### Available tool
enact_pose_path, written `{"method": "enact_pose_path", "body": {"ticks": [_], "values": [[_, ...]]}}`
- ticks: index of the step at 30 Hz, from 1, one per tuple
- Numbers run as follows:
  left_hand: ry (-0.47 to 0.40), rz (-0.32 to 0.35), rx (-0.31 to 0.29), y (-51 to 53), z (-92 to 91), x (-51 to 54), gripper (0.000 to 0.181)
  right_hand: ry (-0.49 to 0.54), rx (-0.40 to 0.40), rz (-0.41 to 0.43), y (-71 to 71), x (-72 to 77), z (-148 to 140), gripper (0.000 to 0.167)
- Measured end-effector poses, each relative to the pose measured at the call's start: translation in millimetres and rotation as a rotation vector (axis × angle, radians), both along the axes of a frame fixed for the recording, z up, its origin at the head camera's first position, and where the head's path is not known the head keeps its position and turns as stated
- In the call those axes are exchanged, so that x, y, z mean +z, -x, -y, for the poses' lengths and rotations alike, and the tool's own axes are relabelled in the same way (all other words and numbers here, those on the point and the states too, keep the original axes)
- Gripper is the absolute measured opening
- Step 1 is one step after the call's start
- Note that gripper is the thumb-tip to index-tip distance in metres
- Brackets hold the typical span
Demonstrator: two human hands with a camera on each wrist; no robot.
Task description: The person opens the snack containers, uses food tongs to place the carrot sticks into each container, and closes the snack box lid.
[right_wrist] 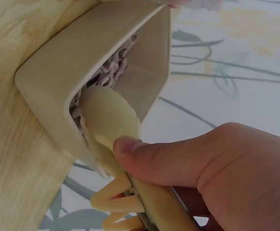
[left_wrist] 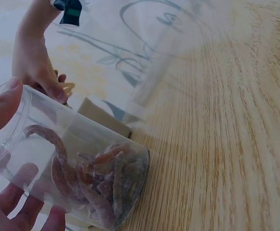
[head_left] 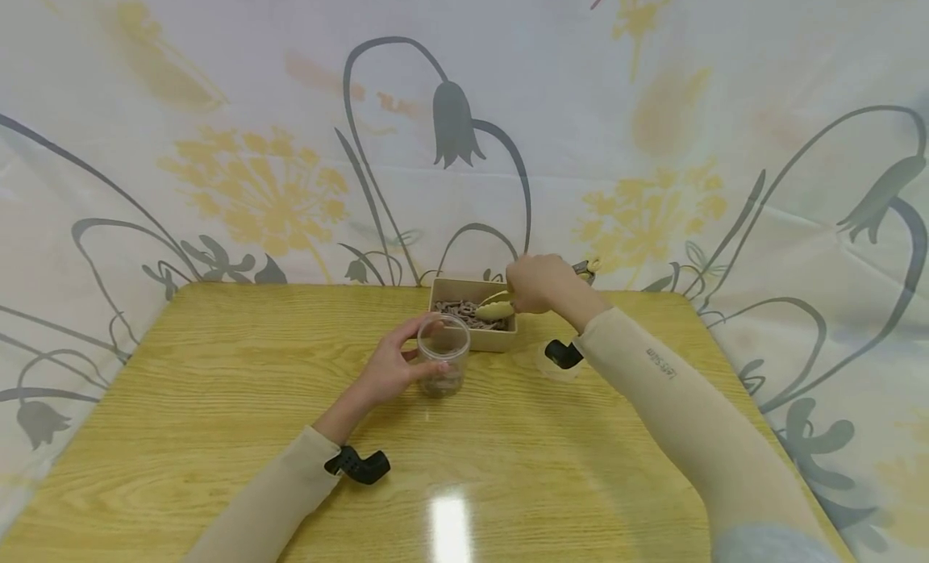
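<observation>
The tongs [head_left: 495, 310] are pale yellow, the box [head_left: 482, 339] plain beige, and the strips [right_wrist: 112, 72] in it mauve-brown. The jar [head_left: 445, 349] is clear and colourless; the pieces [left_wrist: 96, 183] inside show reddish brown with whitish patches. Yellow-brown wood grain streaks the tabletop [head_left: 290, 345]. The backdrop [head_left: 290, 31] is off-white, patterned with grey bellflowers [head_left: 453, 123] and yellow flower heads [head_left: 268, 192]. The left sleeve [head_left: 268, 490] is beige, the right sleeve [head_left: 653, 402] likewise — but marked with dark lettering [head_left: 661, 364].

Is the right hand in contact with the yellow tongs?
Touching. The right wrist view shows the right hand gripping the yellow tongs, its thumb pressed against them.
</observation>
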State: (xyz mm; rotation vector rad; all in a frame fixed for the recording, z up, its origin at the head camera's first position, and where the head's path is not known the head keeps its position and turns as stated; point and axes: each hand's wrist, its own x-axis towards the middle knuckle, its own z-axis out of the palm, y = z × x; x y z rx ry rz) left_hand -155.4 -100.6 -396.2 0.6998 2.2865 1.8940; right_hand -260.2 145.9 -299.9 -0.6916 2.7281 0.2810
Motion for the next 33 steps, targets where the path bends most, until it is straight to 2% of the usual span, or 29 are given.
{"method": "enact_pose_path", "body": {"ticks": [8,13,16,22,29,31,33], "values": [[0.002,-0.006,0.0,0.3,0.4,-0.7,0.07,0.091,0.054,-0.02,-0.6,-5.9,-15,0.028],[0.0,-0.005,-0.003,1.0,0.2,-1.2,0.071,0.172,0.062,0.001,3.7,-12.0,-23,0.025],[0.001,-0.001,0.003,1.0,0.1,-1.4,0.071,0.199,0.06,0.005,5.1,-14.6,-23,0.03],[0.0,0.002,0.008,0.4,-0.2,-1.6,0.071,0.203,0.055,-0.004,6.4,-19.7,-19,0.039],[0.011,-0.004,0.004,-0.4,-0.7,-1.2,0.071,0.144,0.026,0.042,7.8,-21.8,-10,0.053],[0.012,-0.004,0.005,-0.5,-0.5,-1.0,0.071,0.136,0.024,0.057,9.3,-20.8,-7,0.049],[0.01,-0.004,0.009,-0.4,-0.4,-0.5,0.071,0.136,0.019,0.081,11.8,-19.7,-3,0.034]]}}
